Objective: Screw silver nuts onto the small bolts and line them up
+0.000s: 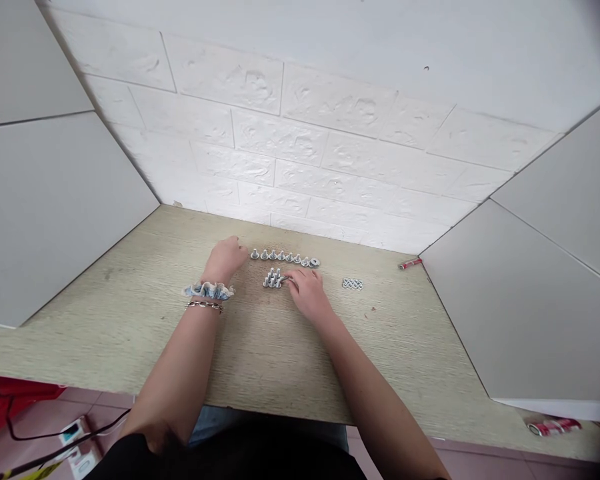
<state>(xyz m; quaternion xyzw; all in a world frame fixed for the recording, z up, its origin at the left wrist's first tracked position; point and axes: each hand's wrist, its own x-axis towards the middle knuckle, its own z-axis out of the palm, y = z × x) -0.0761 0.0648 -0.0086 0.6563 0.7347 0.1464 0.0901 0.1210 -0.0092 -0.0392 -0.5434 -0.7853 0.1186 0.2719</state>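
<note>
My left hand (225, 260) rests on the wood-grain tabletop (390, 347) with its fingers curled down, just left of a row of small upright steel bolts (285, 257). A blue-and-white scrunchie (208, 290) and a chain bracelet (203, 306) circle that wrist. My right hand (307, 293) lies lower on the table, its fingertips touching the right side of a tight cluster of upright bolts (273, 279). Whether those fingers grip a bolt is hidden. A small patch of steel nuts (353, 284) lies to the right of my right hand.
A white brick-textured wall (280, 140) rises behind the table, with grey side panels (55, 213) at the left and right. A red marker (410, 264) lies at the far right corner. Below the table's front edge are a tiled floor, cables and a power strip (75, 443).
</note>
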